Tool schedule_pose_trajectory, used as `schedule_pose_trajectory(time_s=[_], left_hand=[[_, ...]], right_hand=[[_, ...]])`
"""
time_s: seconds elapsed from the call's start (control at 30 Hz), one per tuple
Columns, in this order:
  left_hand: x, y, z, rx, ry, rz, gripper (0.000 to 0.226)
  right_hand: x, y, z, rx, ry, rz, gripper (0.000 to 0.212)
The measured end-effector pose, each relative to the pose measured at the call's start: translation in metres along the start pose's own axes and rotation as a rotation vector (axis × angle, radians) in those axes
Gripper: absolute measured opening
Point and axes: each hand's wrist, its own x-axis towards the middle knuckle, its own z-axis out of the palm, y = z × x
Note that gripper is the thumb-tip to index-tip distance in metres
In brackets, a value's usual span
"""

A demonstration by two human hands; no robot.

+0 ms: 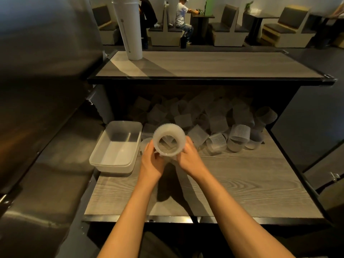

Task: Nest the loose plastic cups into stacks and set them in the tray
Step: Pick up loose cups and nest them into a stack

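Observation:
A stack of nested translucent ribbed cups (169, 140) stands upright above the wooden table, its open mouth facing me. My left hand (151, 161) grips its left side and my right hand (189, 157) grips its right side. An empty clear plastic tray (96, 155) sits just left of my hands at the table's left edge. A big pile of loose cups (214, 123) lies behind, spreading from the table's middle to the back right, partly in shadow under the upper shelf.
A wooden upper shelf (204, 66) overhangs the pile, with a tall white cup stack (128, 27) on its left end. A dark metal surface (37, 90) borders the left. The near half of the table (232, 192) is bare wood. People sit at booths far behind.

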Motion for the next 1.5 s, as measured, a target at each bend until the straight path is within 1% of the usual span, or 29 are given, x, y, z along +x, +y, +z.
schedule_pose_trajectory(time_s=[0.07,0.1,0.17,0.2,0.3,0.4,0.47,0.53,0.57,0.6,0.67,0.73,0.9,1.03,1.13,1.23,1.33,1.43,1.5], left_hand=[[0.006,-0.001,-0.005,-0.089,0.046,-0.054,0.028],[0.009,-0.003,-0.007,-0.127,0.054,-0.073,0.025],[0.015,-0.004,-0.01,-0.378,0.079,-0.169,0.021],[0.018,-0.004,-0.011,-0.443,0.103,-0.204,0.022],[0.023,-0.009,-0.011,-0.495,0.116,-0.235,0.024],[0.031,-0.014,-0.012,-0.368,0.118,-0.216,0.02],[0.034,-0.018,-0.013,-0.274,0.091,-0.216,0.024],[0.033,-0.022,-0.016,-0.152,0.024,-0.155,0.043],[0.033,-0.026,-0.017,-0.125,-0.004,-0.128,0.055],[0.033,-0.028,-0.019,-0.098,-0.026,-0.124,0.061],[0.034,-0.03,-0.021,-0.065,-0.048,-0.129,0.059],[0.033,-0.027,-0.02,-0.086,-0.058,-0.144,0.053],[0.03,-0.027,-0.021,-0.057,-0.061,-0.187,0.057],[0.028,-0.022,-0.025,-0.034,-0.071,-0.214,0.055],[0.021,-0.018,-0.022,-0.029,-0.069,-0.211,0.052],[0.005,-0.012,-0.019,-0.023,-0.109,-0.191,0.056],[-0.012,-0.011,-0.011,-0.025,-0.138,-0.2,0.058],[-0.021,-0.008,-0.002,-0.002,-0.155,-0.237,0.055],[-0.021,-0.007,0.001,0.001,-0.167,-0.201,0.053]], right_hand=[[0.009,-0.003,0.012,0.007,-0.006,0.044,0.053],[0.013,-0.004,0.017,-0.005,0.001,0.044,0.052],[0.018,-0.006,0.029,-0.02,0.026,0.022,0.049],[0.021,-0.003,0.034,-0.013,0.033,0.012,0.047],[0.026,0.004,0.047,0.001,0.015,0.061,0.045],[0.03,0.011,0.056,0.008,0.006,0.066,0.043],[0.034,0.014,0.059,0.048,0.002,0.092,0.04],[0.038,0.016,0.061,0.09,-0.006,0.137,0.044],[0.04,0.018,0.062,0.106,-0.013,0.165,0.05],[0.039,0.018,0.062,0.131,-0.026,0.192,0.054],[0.036,0.016,0.063,0.213,-0.065,0.264,0.054],[0.032,0.017,0.063,0.295,-0.102,0.325,0.053],[0.026,0.016,0.067,0.362,-0.147,0.372,0.059],[0.026,0.013,0.069,0.343,-0.167,0.386,0.063],[0.021,0.009,0.061,0.299,-0.214,0.376,0.066],[0.011,0.014,0.05,0.249,-0.263,0.374,0.066],[-0.003,0.025,0.041,0.198,-0.264,0.389,0.066],[-0.015,0.025,0.03,0.135,-0.257,0.399,0.072],[-0.018,0.023,0.022,0.12,-0.249,0.393,0.073]])
